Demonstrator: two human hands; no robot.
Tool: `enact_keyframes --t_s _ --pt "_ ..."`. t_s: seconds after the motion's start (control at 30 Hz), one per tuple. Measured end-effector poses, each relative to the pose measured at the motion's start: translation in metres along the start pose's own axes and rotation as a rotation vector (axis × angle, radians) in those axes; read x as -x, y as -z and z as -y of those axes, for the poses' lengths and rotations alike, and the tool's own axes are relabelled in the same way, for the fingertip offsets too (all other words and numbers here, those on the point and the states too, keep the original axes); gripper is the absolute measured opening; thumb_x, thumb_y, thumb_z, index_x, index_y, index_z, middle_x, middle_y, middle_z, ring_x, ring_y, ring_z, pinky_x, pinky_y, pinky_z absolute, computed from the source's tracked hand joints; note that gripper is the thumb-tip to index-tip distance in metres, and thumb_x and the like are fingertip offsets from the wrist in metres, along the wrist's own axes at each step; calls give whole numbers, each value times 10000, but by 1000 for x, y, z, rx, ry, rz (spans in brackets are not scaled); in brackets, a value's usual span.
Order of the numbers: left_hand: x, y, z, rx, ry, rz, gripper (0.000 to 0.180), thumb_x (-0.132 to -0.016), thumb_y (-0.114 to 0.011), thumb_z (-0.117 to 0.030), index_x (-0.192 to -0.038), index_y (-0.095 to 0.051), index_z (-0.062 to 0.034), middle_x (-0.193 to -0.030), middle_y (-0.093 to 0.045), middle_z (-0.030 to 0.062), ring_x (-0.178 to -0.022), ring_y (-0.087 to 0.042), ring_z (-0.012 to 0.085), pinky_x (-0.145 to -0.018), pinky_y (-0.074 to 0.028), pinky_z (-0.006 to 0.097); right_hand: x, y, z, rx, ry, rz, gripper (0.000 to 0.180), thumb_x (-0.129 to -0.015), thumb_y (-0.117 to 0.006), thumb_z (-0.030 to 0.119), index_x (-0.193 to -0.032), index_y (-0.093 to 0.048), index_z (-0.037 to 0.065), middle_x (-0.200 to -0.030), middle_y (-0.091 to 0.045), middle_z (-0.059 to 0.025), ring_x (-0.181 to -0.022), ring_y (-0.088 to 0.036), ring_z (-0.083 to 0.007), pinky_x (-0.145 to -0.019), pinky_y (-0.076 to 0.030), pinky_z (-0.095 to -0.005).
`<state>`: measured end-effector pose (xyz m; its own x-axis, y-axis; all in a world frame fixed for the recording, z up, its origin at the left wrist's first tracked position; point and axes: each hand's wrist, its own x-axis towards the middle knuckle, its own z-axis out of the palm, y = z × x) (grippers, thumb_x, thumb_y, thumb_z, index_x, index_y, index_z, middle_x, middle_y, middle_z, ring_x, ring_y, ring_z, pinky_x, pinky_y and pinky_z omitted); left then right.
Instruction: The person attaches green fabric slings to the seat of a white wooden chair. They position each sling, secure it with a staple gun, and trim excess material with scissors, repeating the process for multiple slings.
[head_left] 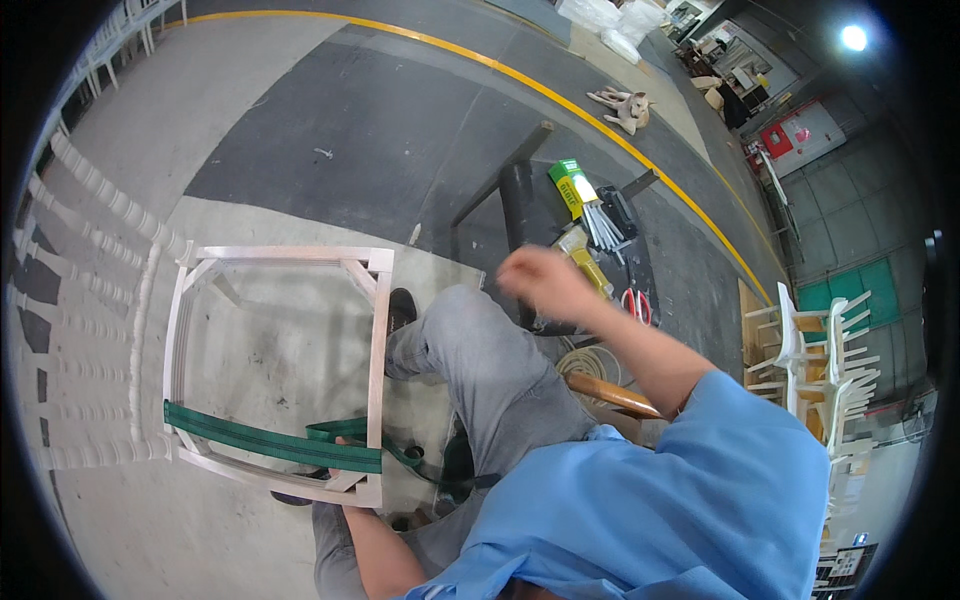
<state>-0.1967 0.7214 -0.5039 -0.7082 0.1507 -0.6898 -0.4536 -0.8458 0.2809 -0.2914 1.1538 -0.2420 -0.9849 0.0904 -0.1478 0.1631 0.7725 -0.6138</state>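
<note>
A white wooden chair frame lies on the concrete floor in front of my knees, its open seat frame facing up. A green webbing strap runs across the seat's near side, and its loose end trails off toward my legs. My left hand grips the frame's near rail beside the strap's end and is partly hidden by the wood. My right hand is raised above my right knee, fingers curled and blurred. It hovers over the tools on a black bench.
The bench holds a green and yellow box, a yellow tool and red-handled pliers. A dog lies by the yellow floor line. White chairs are stacked at the right, and turned chair backs line the left.
</note>
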Motion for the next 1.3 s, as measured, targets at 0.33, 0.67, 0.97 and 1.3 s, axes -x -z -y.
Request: enact_keyframes --t_s 0.33,0.67,0.97,1.3 --pt "-33 31 -26 -754 -276 -80 161 -963 -680 -195 -1077 -712 -86 -993 -746 92 -892 -730 228 -733 -598 382 -5 63 -189 514 -550 -58 504 -687 -822 260 -1121 -738 18 -1029 -756 -201 -977 -728 -343 -862 -552 -427" --pt "-40 29 -24 -1507 -519 -127 193 -937 -676 -196 -1059 -706 -50 -950 -752 122 -872 -744 266 -735 -592 384 31 73 -16 33 -279 -113 540 -754 -764 74 -1273 -631 6 -1014 -683 -83 -831 -646 -183 -705 -528 -333" --pt "-40 26 -28 -1282 -679 71 300 -945 -674 -247 -1172 -677 -49 -976 -761 140 -836 -761 286 -758 -606 412 52 -83 176 -311 -77 731 372 -908 -812 257 -1183 -699 34 -857 -690 -8 -633 -566 -85 -539 -453 -272" --pt "-62 38 -14 -611 -436 134 390 -940 -677 -251 -1300 -657 -103 -1089 -756 108 -929 -750 243 -817 -602 385 49 -188 193 -96 -116 804 369 -922 -786 249 -1154 -670 -13 -819 -661 -45 -571 -572 -125 -497 -481 -303"
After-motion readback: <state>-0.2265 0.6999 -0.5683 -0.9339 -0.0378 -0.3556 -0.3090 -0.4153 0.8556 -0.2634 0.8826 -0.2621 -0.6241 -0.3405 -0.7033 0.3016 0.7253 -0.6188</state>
